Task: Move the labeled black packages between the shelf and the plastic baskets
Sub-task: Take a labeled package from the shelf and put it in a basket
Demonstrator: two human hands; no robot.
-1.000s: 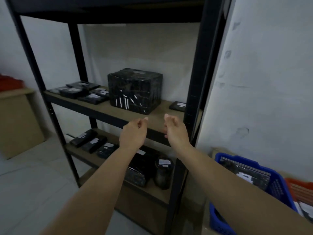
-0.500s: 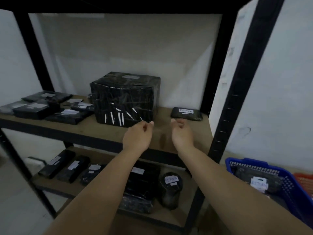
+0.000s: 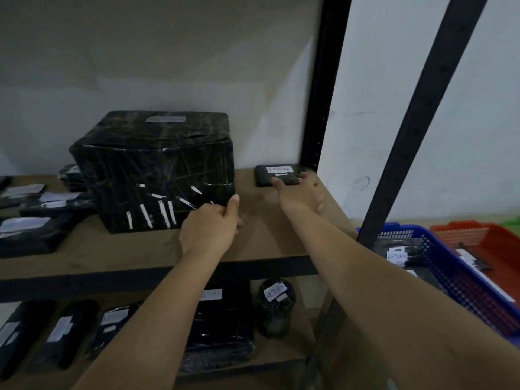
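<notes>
A small flat black package (image 3: 277, 173) with a white "RETURN" label lies at the back right of the middle shelf board (image 3: 253, 237). My right hand (image 3: 302, 194) reaches over the board, fingertips touching the package's front edge, not closed around it. My left hand (image 3: 213, 226) hovers with curled fingers by the lower right corner of a large black wrapped box (image 3: 157, 170), holding nothing. A blue basket (image 3: 439, 266) at the right holds a labeled black package (image 3: 399, 253). Beside it stands a red basket (image 3: 486, 243).
Flat labeled black packages (image 3: 33, 226) lie at the left of the middle shelf. The lower shelf holds several more, including a black cylinder (image 3: 275, 305) and a big flat pack (image 3: 222, 327). Black shelf posts (image 3: 320, 108) rise at right, one (image 3: 422, 119) in front of the baskets.
I have come closer to the shelf. My right hand has stretched forward and right to the small labeled package; my left hand has moved toward the big box's corner.
</notes>
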